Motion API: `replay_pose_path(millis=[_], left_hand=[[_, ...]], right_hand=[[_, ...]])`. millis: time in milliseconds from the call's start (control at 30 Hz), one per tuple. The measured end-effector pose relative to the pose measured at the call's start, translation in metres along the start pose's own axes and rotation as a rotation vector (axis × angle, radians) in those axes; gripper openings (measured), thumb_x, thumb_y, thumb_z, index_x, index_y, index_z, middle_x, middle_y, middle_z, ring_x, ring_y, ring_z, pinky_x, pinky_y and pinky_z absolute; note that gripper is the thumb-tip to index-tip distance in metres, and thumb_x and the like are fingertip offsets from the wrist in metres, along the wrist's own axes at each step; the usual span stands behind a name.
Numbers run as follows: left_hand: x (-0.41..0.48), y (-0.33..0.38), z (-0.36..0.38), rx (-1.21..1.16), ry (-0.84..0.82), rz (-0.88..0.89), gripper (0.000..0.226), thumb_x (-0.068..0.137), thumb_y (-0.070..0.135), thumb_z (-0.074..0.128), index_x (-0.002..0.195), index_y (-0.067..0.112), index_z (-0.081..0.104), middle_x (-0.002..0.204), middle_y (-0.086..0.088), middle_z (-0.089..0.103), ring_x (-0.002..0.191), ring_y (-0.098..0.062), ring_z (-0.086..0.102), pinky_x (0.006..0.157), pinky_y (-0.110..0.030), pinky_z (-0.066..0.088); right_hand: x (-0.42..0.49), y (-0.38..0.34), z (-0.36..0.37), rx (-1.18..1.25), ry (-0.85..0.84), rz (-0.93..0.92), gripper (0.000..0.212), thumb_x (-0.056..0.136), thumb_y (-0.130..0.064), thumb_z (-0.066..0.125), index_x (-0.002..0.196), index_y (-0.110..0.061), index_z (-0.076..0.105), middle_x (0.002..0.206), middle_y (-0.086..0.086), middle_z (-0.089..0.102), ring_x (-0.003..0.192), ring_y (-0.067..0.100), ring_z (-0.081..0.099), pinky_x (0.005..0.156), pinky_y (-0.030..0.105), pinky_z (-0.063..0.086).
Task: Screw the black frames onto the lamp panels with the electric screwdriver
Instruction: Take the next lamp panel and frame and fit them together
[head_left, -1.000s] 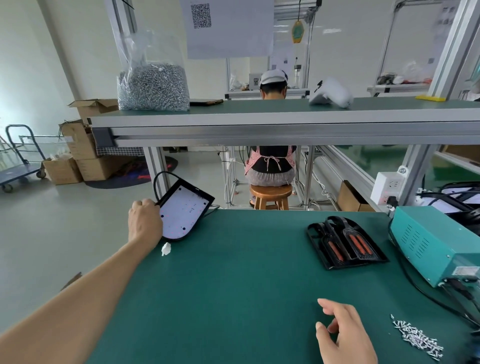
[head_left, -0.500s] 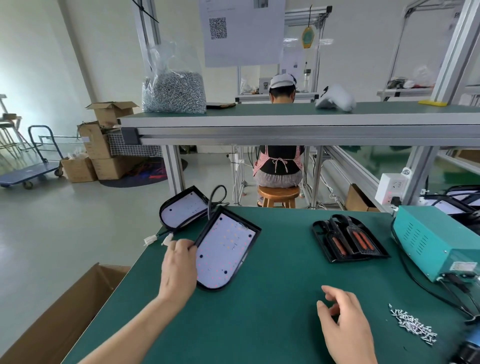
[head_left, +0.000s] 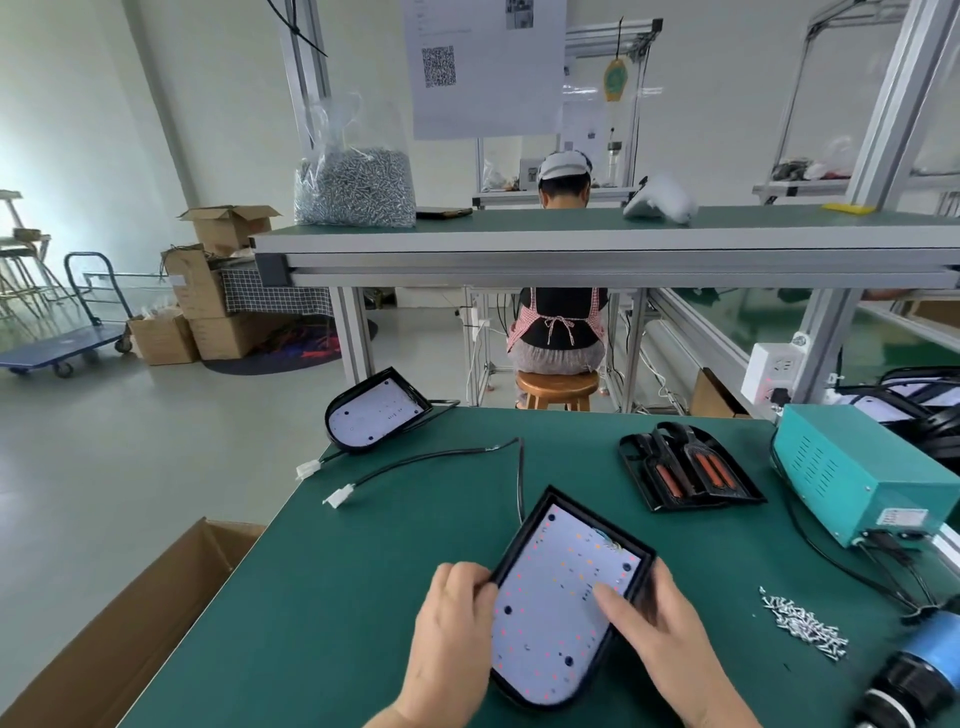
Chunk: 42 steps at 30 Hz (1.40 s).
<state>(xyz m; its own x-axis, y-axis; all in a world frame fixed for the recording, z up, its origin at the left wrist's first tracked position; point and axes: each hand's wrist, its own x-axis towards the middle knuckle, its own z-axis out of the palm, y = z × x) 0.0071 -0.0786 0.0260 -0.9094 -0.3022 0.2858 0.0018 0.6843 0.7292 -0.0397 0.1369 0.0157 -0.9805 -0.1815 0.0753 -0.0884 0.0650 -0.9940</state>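
Note:
A lamp panel (head_left: 556, 603), a white LED board in a black housing, lies on the green table (head_left: 337, 597) in front of me. My left hand (head_left: 452, 618) grips its left edge. My right hand (head_left: 654, 618) holds its right edge, thumb pressed on the white board. A second lamp panel (head_left: 376, 408) sits at the table's far left corner. Black frames (head_left: 685, 470) with orange strips are stacked at the right. A pile of small silver screws (head_left: 802, 626) lies at the near right. The electric screwdriver (head_left: 914, 675), blue and black, lies at the bottom right corner.
A teal power box (head_left: 862, 480) stands at the right with black cables. Two black leads with white plugs (head_left: 340, 493) cross the table's left part. An open cardboard box (head_left: 130, 623) stands below the left edge. A bag of screws (head_left: 356, 184) sits on the upper shelf. A person sits behind on a stool.
My left hand pulled the lamp panel from the far left toward me to the table's near middle. My right hand moved onto its right edge. The view tilted down.

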Motion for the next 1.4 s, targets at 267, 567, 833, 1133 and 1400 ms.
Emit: replay_pose_path(millis=[267, 567, 833, 1133, 1400], left_hand=[[0.101, -0.012, -0.025, 0.262, 0.021, -0.028, 0.035, 0.101, 0.038, 0.048, 0.097, 0.011, 0.069, 0.109, -0.004, 0.063, 0.104, -0.027, 0.055, 0.089, -0.035, 0.043], [0.182, -0.041, -0.028, 0.363, -0.319, -0.313, 0.050, 0.103, 0.044, 0.022, 0.105, 0.004, 0.053, 0.088, -0.011, 0.052, 0.095, -0.034, 0.057, 0.077, -0.037, 0.041], [0.079, 0.003, 0.005, -0.163, -0.431, -0.357, 0.079, 0.094, 0.072, 0.029, 0.083, 0.006, 0.071, 0.060, -0.005, 0.065, 0.056, -0.020, 0.063, 0.074, -0.033, 0.053], [0.033, 0.014, 0.011, -0.220, -0.379, -0.231, 0.048, 0.069, 0.060, 0.056, 0.073, 0.013, 0.045, 0.071, -0.003, 0.044, 0.064, -0.016, 0.039, 0.063, -0.030, 0.028], [0.029, 0.010, 0.028, -0.228, -0.216, -0.228, 0.041, 0.068, 0.048, 0.058, 0.058, 0.017, 0.033, 0.050, 0.008, 0.034, 0.048, -0.013, 0.030, 0.055, -0.031, 0.024]], right_hand=[[0.009, 0.010, -0.004, 0.169, 0.221, 0.063, 0.035, 0.096, 0.000, 0.063, 0.120, -0.025, 0.065, 0.110, -0.016, 0.075, 0.102, 0.001, 0.069, 0.091, 0.030, 0.049], [0.008, 0.004, -0.001, 0.061, 0.287, 0.048, 0.018, 0.105, -0.021, 0.053, 0.112, -0.032, 0.066, 0.101, -0.023, 0.073, 0.095, -0.005, 0.066, 0.080, 0.020, 0.046], [0.010, 0.006, -0.002, -0.114, 0.235, -0.024, 0.021, 0.105, -0.021, 0.054, 0.113, -0.034, 0.068, 0.103, -0.028, 0.073, 0.101, -0.008, 0.064, 0.082, 0.011, 0.045], [0.016, -0.001, 0.003, -0.389, 0.185, -0.018, 0.011, 0.097, -0.029, 0.062, 0.089, -0.031, 0.069, 0.075, -0.017, 0.067, 0.070, -0.001, 0.058, 0.066, 0.012, 0.042], [0.096, -0.023, -0.053, -0.510, 0.605, 0.144, 0.028, 0.097, -0.032, 0.060, 0.123, -0.021, 0.059, 0.124, 0.003, 0.048, 0.086, 0.020, 0.063, 0.080, 0.036, 0.051]])
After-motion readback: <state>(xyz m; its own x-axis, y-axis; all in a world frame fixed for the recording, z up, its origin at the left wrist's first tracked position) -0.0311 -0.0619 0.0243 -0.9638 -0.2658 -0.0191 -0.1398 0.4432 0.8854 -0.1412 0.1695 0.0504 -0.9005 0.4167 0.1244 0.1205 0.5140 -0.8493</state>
